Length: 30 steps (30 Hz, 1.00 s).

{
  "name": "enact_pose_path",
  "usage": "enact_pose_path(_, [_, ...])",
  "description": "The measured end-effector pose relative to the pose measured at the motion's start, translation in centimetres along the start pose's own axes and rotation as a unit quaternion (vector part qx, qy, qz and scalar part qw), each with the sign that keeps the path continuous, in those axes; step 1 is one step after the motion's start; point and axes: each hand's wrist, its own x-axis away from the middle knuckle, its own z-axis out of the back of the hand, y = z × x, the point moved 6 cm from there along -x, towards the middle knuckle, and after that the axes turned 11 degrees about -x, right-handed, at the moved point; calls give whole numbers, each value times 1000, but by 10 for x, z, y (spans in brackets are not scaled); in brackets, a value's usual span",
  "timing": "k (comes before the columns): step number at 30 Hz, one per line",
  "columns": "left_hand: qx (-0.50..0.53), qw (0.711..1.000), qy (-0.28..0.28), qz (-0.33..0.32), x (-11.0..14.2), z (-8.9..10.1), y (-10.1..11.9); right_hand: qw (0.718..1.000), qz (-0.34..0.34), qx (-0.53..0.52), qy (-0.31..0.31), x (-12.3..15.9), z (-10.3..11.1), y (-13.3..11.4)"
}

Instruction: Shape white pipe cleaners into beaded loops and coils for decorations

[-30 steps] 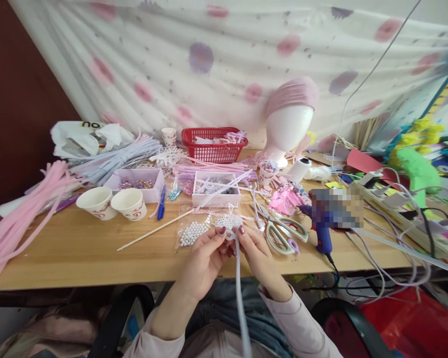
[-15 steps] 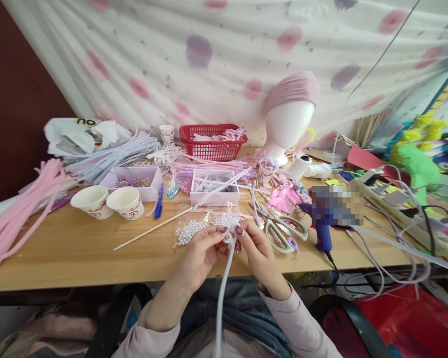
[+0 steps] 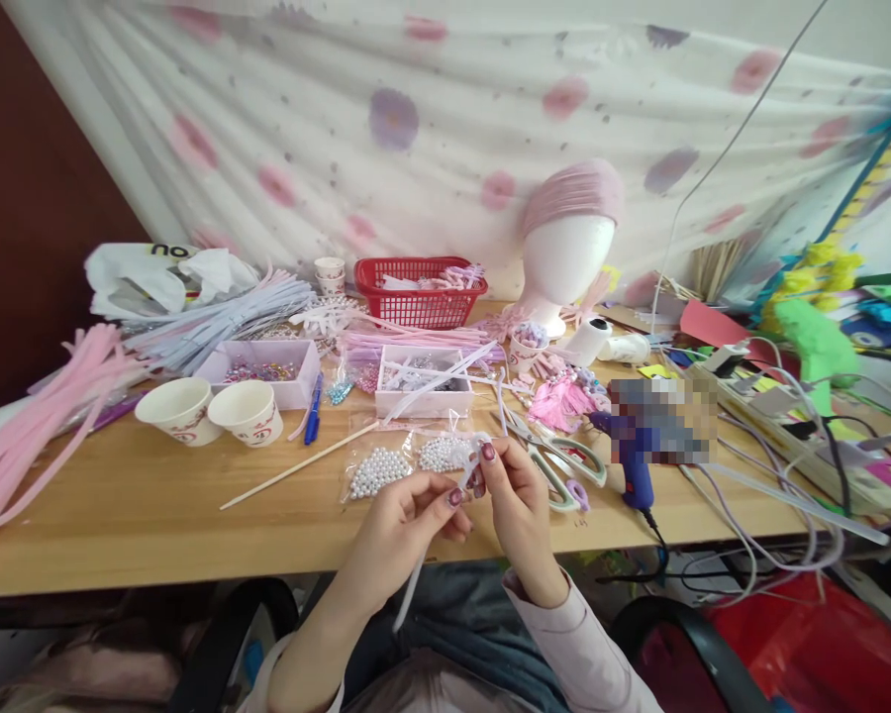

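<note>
Crowded worktop (image 3: 155, 515) | both hands at its near edge, left hand (image 3: 397, 530) and right hand (image 3: 516, 500) fingers pinched together on a pale chenille stem (image 3: 416, 584) | loose tail may snag pearl bags (image 3: 375, 470) or scissors (image 3: 564, 460).

Head view, looking down, close over table (image 3: 155, 515)
</note>
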Motion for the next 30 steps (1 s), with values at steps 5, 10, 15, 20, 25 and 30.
enact_pose_path(5, [-65, 995, 62, -46, -3, 15, 9, 995, -66, -69, -6, 3, 2, 12])
enact_pose_path(10, [-179, 974, 108, -86, -1, 22, 18, 995, -79, -39, -55, 10, -6, 10])
enact_pose_path(15, [-285, 942, 117, -135, 5, 20, 26, 996, -76, -43, -30, 8, -9, 9])
enact_pose_path(20, [-313, 920, 161, -173, 17, 18, 31, 998, -47, -31, 15, 6, -2, 9])
enact_pose_path(25, [-370, 899, 130, -197, 19, 2, 27, 995, -86, -34, 38, 7, 0, 15])
enact_pose_path(30, [-363, 900, 133, -203, 14, -5, 21, 991, -92, -67, 74, 8, -1, 17])
